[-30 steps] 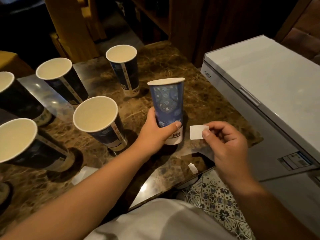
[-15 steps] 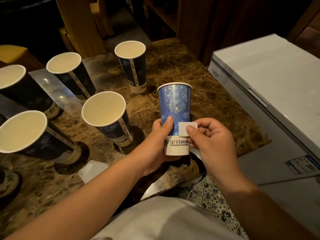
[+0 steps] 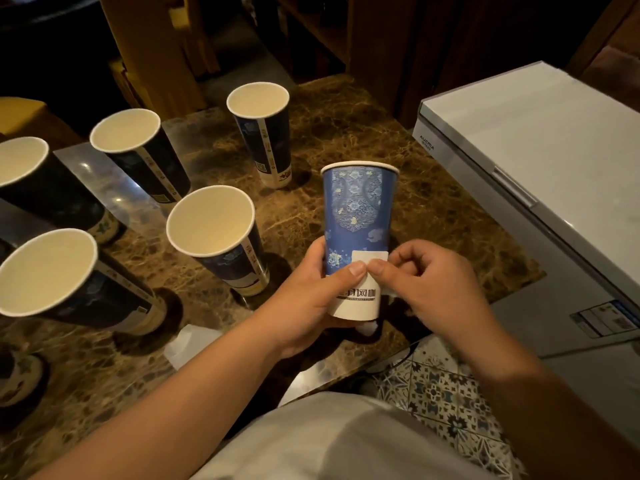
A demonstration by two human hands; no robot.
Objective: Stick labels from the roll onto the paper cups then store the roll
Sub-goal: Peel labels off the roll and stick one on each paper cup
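GRIP: our left hand (image 3: 311, 299) holds the blue cup (image 3: 358, 216) above the table (image 3: 346, 126), our right hand (image 3: 426, 282) pinches the label (image 3: 369, 255) | CHANGE: label now touches the cup wall; before it was apart | MEANING: pressing remains, we think; roll not seen.

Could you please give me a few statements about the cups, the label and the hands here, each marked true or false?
1. The left hand grips the blue cup near its base. True.
2. The white label lies flat on the marble table. False: it sits against the blue cup's side, under both thumbs.
3. The right hand is by the label on the cup. True.
4. The blue cup lies on its side. False: it is held upright, rim up.
5. Five other cups, such as the nearest open cup, stand with their open mouths up. True.
6. The white chest freezer has its lid raised. False: the lid is shut.
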